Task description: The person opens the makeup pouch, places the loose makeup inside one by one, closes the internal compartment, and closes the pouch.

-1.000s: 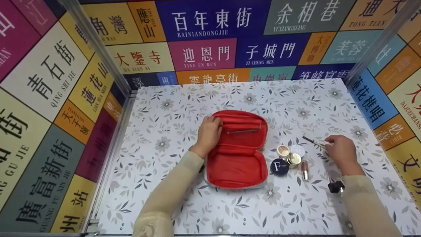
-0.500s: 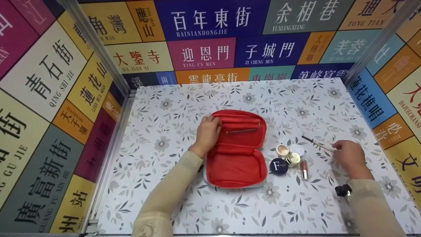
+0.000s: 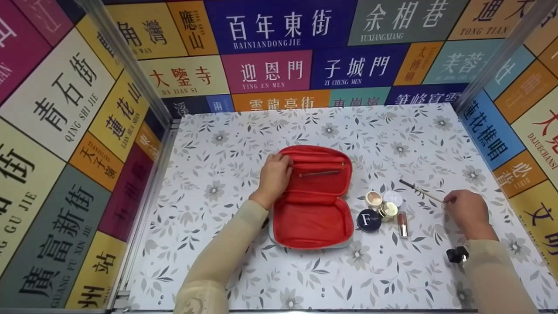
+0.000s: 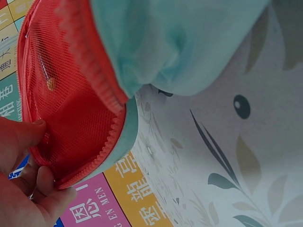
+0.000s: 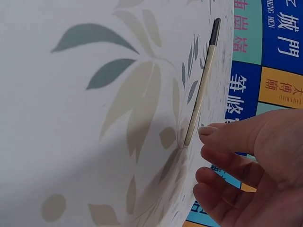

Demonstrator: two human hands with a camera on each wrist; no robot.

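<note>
1. Well to the own left of the left hand [image 3: 275,178], the tabletop [image 3: 198,152] meets a lettered side panel [image 3: 48,78]; the broad leaf-printed stretch between gives room; ahead of this hand, the far edge runs along a back panel [image 3: 270,69].
2. Within the left hand's pinch is the upper left rim of a red-lined pouch [image 3: 314,220], thumb inside by the mesh, fingers at the outer face; the pouch spreads open to this hand's right; a dark thin stick [image 3: 319,173] shows behind the mesh of its farther half.
3. Between both hands, nearer the pouch, cluster a navy compact [image 3: 369,220], a three-tone pan [image 3: 373,199], a pale disc [image 3: 393,198] and a jar [image 3: 389,209]; a tube [image 3: 403,224] lies just right of them.
4. Left of the right hand [image 3: 470,213], a dark-tipped pale stick [image 3: 423,191] lies on the tabletop; the wrist view shows a small gap between its pale end and the thumb.
5. Loosely bent and parted, the right hand's fingers hold nothing; the right edge runs near this hand's outer side, a narrower strip.
</note>
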